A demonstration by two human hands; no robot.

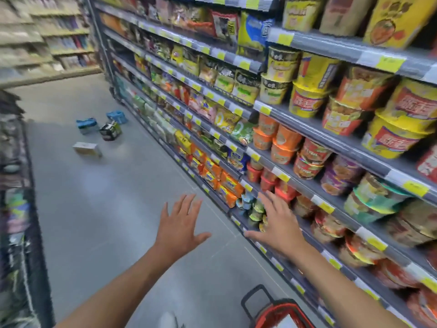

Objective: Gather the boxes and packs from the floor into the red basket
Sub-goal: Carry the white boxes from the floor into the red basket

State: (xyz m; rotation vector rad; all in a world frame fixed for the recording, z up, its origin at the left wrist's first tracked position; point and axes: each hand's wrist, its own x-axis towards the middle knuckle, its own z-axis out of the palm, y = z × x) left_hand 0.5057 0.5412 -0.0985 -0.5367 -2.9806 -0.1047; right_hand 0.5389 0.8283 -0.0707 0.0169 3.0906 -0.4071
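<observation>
Items for gathering, four counted: blue pack (87, 125), second blue pack (117, 116), dark box (110, 130) and pale box (87, 149), all on the floor (113, 209), well ahead of our fingers (190, 202) and off to their left. Red basket (279, 312): low behind the fingers, under our right forearm, contents unclear; we judge the gathering barely begun, all four pieces left. Left hand (179, 223), right hand (276, 223): fingers spread, released, grasping nothing, right ones just beside the noodle shelves (279, 114).

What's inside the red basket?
Inside the red basket only a pale patch shows, too blurred to name. The rest lies beyond the picture's bottom edge, so whether any boxes are in it cannot be told.
</observation>
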